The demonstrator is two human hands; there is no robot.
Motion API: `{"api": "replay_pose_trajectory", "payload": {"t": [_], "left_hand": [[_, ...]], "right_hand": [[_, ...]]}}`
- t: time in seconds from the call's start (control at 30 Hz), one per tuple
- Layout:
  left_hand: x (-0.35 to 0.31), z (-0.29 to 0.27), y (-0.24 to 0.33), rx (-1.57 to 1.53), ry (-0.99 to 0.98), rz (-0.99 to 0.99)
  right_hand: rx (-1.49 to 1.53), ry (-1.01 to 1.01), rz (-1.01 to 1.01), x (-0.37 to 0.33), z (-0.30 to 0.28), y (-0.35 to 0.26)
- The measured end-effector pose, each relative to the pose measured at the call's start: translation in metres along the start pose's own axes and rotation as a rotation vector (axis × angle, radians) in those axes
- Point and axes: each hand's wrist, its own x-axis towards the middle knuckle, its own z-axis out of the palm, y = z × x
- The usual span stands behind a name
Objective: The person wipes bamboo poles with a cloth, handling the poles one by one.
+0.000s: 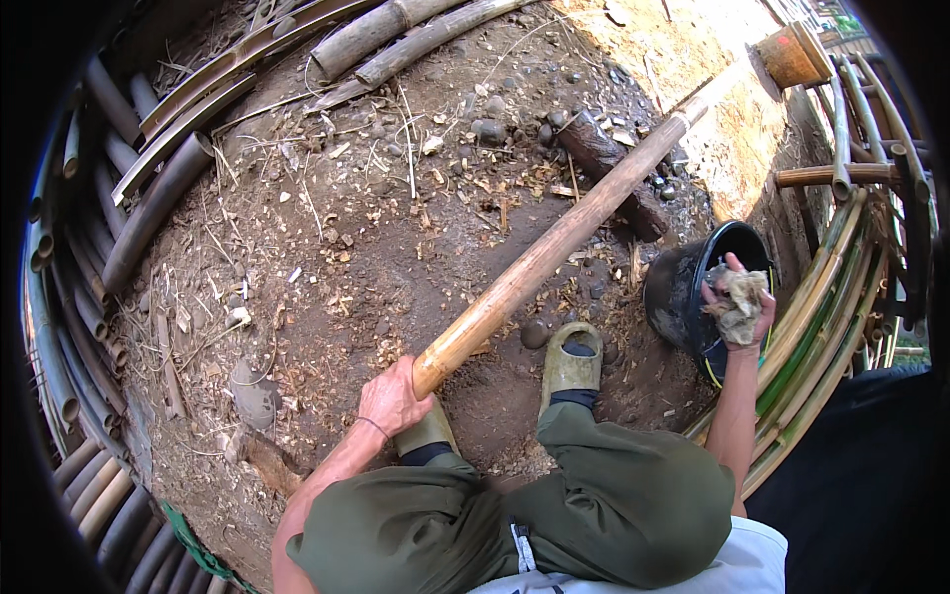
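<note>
Across the ground lies a long bamboo pole [554,257], peeled to a yellowish tan at its near end and duller farther up. My left hand [392,396] is closed around that near end, close to my left foot. Over the mouth of a black bucket [678,307], my right hand [760,322] grips a crumpled grey-beige rag [738,305]. The rag looks wet and dirty. What the bucket contains is mostly hidden by the hand and rag.
A dark log [604,163] lies beneath the pole, whose far end reaches a wooden stump [792,56]. Bamboo poles [84,247] are stacked along the left, and split bamboo lengths [816,337] lie at right. Shavings and stones [488,132] litter the dirt around my clogs [572,366].
</note>
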Motion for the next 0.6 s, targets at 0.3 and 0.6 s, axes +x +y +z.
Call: {"api": "replay_pose_trajectory", "payload": {"t": [0.3,0.6], "left_hand": [[0.010,-0.023,0.000,0.109,0.134,-0.044],[0.012,0.009,-0.008,0.113,0.362,-0.032]], "right_hand": [[-0.419,-0.311,0.084,-0.006,0.190,0.120],[-1.400,-0.830,-0.952,0.012,0.214,0.323]]}}
